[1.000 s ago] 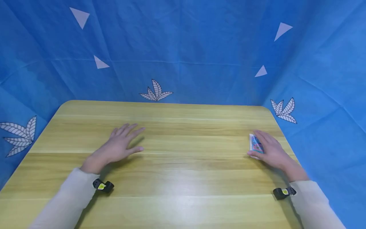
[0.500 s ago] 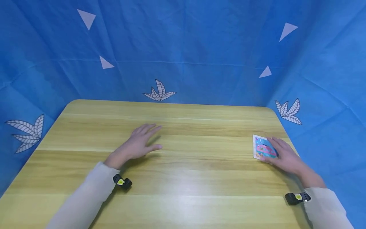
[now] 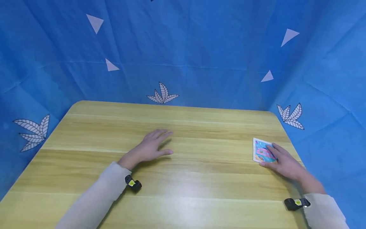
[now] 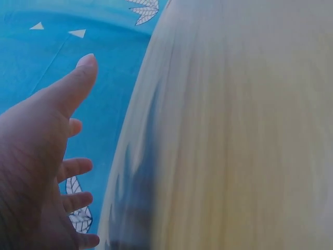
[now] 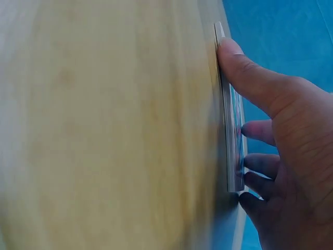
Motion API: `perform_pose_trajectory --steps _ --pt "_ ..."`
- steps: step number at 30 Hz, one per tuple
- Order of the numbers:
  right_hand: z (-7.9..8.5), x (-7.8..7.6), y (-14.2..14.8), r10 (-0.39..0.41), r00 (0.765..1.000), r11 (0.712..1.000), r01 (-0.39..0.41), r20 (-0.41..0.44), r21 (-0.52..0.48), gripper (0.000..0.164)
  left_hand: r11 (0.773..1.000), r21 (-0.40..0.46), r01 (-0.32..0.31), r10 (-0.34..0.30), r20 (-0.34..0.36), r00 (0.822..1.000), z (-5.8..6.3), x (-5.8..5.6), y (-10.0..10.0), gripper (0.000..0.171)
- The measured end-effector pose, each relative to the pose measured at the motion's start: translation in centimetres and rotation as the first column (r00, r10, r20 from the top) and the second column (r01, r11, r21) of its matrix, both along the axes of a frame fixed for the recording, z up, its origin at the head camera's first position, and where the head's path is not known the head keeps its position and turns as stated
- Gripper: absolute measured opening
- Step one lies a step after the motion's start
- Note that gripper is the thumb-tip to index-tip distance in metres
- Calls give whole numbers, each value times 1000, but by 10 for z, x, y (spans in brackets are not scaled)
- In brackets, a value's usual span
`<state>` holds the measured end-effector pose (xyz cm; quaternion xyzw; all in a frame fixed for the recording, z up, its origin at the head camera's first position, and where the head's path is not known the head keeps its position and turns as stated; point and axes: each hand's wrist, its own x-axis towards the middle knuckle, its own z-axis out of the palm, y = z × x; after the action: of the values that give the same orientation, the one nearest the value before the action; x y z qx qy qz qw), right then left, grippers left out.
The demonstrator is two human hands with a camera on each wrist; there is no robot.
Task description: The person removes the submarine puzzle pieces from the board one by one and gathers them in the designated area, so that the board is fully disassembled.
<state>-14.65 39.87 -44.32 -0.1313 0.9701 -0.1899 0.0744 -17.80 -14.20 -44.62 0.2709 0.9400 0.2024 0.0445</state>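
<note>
A picture card [image 3: 261, 152] with a white border and a blue and pink cartoon print lies flat at the right side of the wooden table. My right hand [image 3: 287, 163] is at its right side, fingertips over the print and thumb along the near edge. Seen edge-on in the right wrist view, the card [image 5: 231, 130] has some thickness, and the thumb and several fingertips touch it. My left hand [image 3: 150, 148] is held over the table left of centre, fingers spread and thumb apart. Nothing is in its grasp; the left wrist view shows the same hand [image 4: 39, 156] with bare fingers.
The pale wooden table [image 3: 197, 181] has rounded far corners. A blue cloth [image 3: 211, 47] with white triangles and leaf prints hangs behind it and along both sides. Small black devices are strapped at both wrists, over light sleeves [image 3: 95, 195].
My left hand has moved right toward the table's middle. My right hand has slid back rightward, uncovering more of the card, which stays in place. The head view has shifted slightly.
</note>
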Motion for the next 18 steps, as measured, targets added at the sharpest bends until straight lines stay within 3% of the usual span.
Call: perform_pose_trajectory --steps 18 --pt "4 -1 -48 21 1000 999 -22 13 43 101 996 -62 62 -63 -12 998 -2 -2 59 89"
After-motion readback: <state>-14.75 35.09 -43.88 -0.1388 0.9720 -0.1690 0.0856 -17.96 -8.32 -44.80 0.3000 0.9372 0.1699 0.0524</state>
